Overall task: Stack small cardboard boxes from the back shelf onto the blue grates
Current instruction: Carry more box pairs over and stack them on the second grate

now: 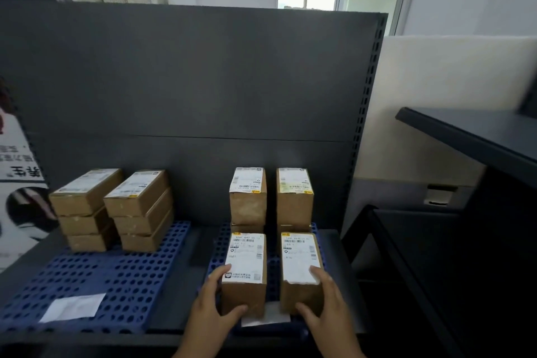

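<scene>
The left hand [213,309] wraps the near left corner of the front left box [244,270], thumb across its front face and fingers [220,272] curled over the top left edge beside the white label. The right hand [325,309] mirrors it on the front right box [300,270], thumb low on the front face, fingers over the top right edge. Each hand is closed around its own box; whether the boxes are lifted or resting cannot be told.

Both boxes sit over the right blue grate [219,247], with a narrow gap between them. Just behind them on this grate stand 2 taller stacks, the rear left stack [248,197] and rear right stack [295,197], against the dark back panel [189,81]. A white paper slip [266,318] lies under the front edge of the held boxes, near the shelf lip.

To the left of the right blue grate, across a bare dark strip, lies the left blue grate [116,276]. At its back are 2 stacks of 3 flat boxes each [113,209], angled slightly. Its front half is open apart from a white sheet [72,306] near the near corner.

To the right of the right blue grate the shelf ends close by; beyond it a dark desk [479,136] edge juts in higher up.
</scene>
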### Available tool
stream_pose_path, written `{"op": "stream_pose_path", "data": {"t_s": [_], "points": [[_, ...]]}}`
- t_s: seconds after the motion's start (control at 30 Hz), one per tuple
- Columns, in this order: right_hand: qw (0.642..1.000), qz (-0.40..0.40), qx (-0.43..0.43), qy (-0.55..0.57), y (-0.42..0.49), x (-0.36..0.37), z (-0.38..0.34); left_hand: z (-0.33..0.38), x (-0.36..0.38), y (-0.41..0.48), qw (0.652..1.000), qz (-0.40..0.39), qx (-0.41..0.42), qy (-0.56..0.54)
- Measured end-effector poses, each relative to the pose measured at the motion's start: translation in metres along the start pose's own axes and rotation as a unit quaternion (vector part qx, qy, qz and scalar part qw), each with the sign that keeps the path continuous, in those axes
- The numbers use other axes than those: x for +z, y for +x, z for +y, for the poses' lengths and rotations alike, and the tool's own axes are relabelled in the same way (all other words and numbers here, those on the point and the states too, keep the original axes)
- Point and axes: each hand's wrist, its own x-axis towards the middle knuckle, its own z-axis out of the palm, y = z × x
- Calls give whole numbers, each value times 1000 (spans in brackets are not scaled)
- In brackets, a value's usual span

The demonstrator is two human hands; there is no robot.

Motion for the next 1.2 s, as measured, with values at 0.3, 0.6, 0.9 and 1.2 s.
{"op": "stream_pose_path", "data": {"t_s": [0.3,0.6,0.9,1.2], "points": [[1000,-10,-10,16,-2,1,-1,-7,5,-8,997,45,27,58],[999,39,-30,-20,-29,-40,-41,36,-35,-20,989,23,112,90],[976,188,-47,-100,-114,-85,-148,121,-87,-70,952,5,292,95],[925,339,-46,-164,-269,-138,-232,201,-84,-181,909,-79,408,-5]]}}
